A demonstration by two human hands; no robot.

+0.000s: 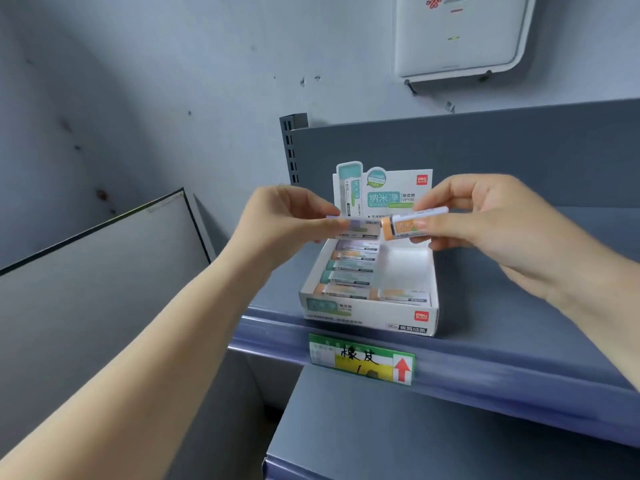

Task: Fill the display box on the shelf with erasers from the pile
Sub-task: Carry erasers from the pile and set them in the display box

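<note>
Erasers for this job go into the white cardboard display box (370, 315), which sits at the front edge of the grey metal shelf (519, 306), just above a green and yellow price label with a red arrow (362, 362). Its printed header card stands upright at the back. Inside the box, a column of paper-sleeved erasers (349, 268) with purple, orange and green ends fills the left side, and one orange-ended eraser (401, 295) lies at the front right; the remaining right side shows bare white card. Above the box, the person's left hand (287, 223) pinches a purple-ended sleeved eraser (356, 229) between thumb and curled fingertips. The right hand (485, 216) likewise pinches an orange-ended sleeved eraser (403, 227), thumb below and fingers on top. Both erasers are held level, their inner ends nearly touching.
</note>
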